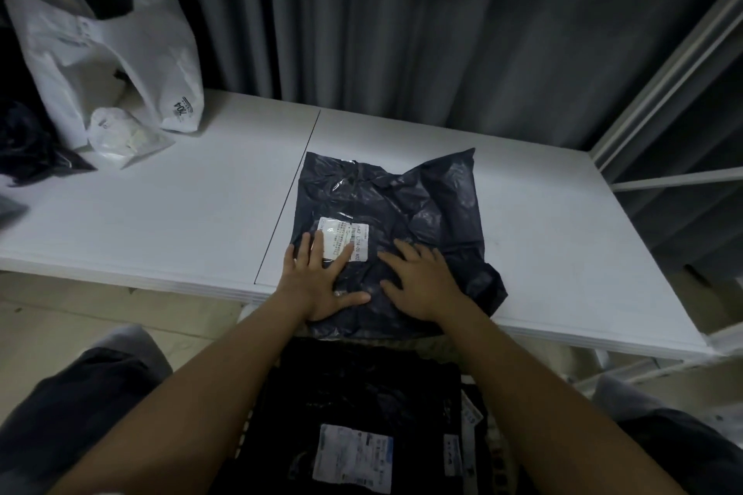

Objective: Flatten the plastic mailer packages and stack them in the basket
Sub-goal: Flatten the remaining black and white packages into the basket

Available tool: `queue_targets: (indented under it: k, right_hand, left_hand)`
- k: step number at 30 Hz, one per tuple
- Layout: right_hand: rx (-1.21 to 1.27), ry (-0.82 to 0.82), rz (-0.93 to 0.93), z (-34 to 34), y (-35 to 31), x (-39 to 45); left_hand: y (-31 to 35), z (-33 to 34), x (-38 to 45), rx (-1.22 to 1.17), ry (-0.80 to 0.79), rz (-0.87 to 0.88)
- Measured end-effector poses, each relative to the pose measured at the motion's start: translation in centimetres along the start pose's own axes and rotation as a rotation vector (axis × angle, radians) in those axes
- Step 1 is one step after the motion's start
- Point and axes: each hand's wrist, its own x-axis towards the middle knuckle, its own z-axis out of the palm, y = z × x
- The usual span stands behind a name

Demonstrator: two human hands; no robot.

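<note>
Black mailer [396,229] lies on the white table [161,221], centre-right; left hand [321,281] and right hand [422,285] press flat at 6 o'clock, fingers spread; looks light, soft, slippery; best lifted by opposite edges.

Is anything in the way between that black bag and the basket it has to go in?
Nothing visible is. The black mailer lies on the white table under both flat hands, left hand and right hand. The basket's stack of mailers sits just below the table edge.
</note>
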Motion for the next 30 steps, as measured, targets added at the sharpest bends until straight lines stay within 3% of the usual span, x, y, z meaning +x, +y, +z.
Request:
queue_targets:
  k: [4, 6, 12, 14, 19, 24, 30]
  right_hand:
    - [-0.084, 0.282, -0.047, -2.8, 2.6, -1.3]
    - [-0.060, 0.388, 0.017, -4.2, 4.2, -1.3]
    - [0.001, 0.321, 0.271, -5.5, 7.5, -0.3]
    - [0.129, 0.322, 0.318, -5.3, 7.8, 0.3]
    - [0.813, 0.273, 0.171, -5.3, 6.6, 1.7]
    - [0.884, 0.386, 0.133, -3.1, 5.9, 2.1]
    - [1.014, 0.455, 0.294, -1.0, 4.5, 0.6]
  left_hand:
    - [-0.7, -2.1, 0.4, 0.107, -0.067, 0.014]
    - [-0.8, -3.1, 0.6, 0.161, -0.038, 0.019]
    - [0.3, -4.4, 0.9, 0.312, 0.149, 0.036]
    - [0.4, -4.7, 1.0, 0.269, 0.115, 0.044]
    - [0.6, -4.4, 2.0, 0.113, 0.082, 0.070]
    - [2.1, -4.8, 2.4, -0.047, -0.052, 0.033]
    - [6.6, -5.1, 0.6, -0.152, 0.066, 0.313]
